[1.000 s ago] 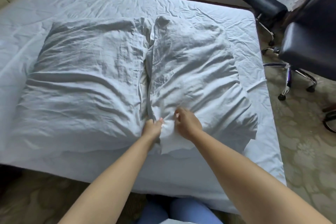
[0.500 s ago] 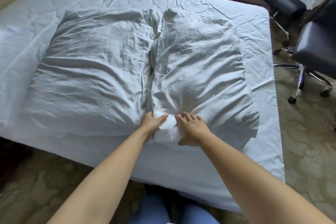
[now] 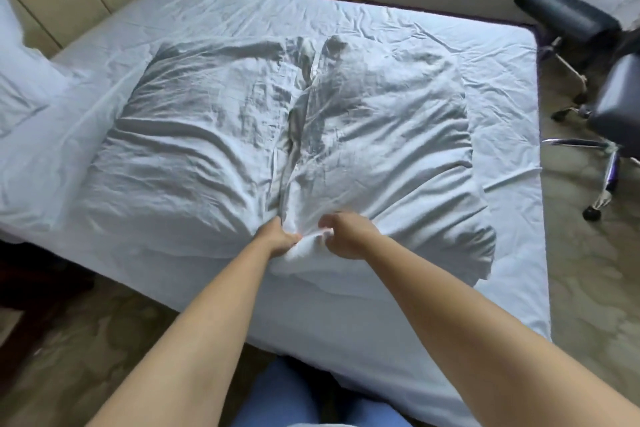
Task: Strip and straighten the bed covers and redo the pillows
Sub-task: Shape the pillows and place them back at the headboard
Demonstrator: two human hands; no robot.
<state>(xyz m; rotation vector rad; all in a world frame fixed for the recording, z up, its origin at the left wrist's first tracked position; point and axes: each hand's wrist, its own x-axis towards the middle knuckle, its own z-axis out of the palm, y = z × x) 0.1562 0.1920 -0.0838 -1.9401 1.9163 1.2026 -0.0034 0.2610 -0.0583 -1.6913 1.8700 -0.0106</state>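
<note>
I have both hands at the near edge of the bed [image 3: 502, 87], working the right-hand pillow [image 3: 381, 149], which lies beside the left-hand pillow [image 3: 194, 149] on the wrinkled sheet [image 3: 415, 28]. My left hand [image 3: 280, 239] is clamped on a bunch of white pillowcase fabric [image 3: 304, 250] at the pillow's near inner corner, fingers curled into the cloth. My right hand [image 3: 349, 236] is just beside it, its grip also closed on the same bunched fabric, knuckles up. The two hands are close together with only a fold of cloth between them.

I judge this to be the tucking or closing of the case's open end. The risk I see: with both hands gathered on one small bunch, a pull could drag the whole pillow toward the bed edge instead of seating the case, since nothing pins the far end. The loose flap could also slip free and spring back out, as the filling looks soft and bulky. The central seam between the pillows is already rumpled, so a sideways tug may disturb the neighbour too.
</note>
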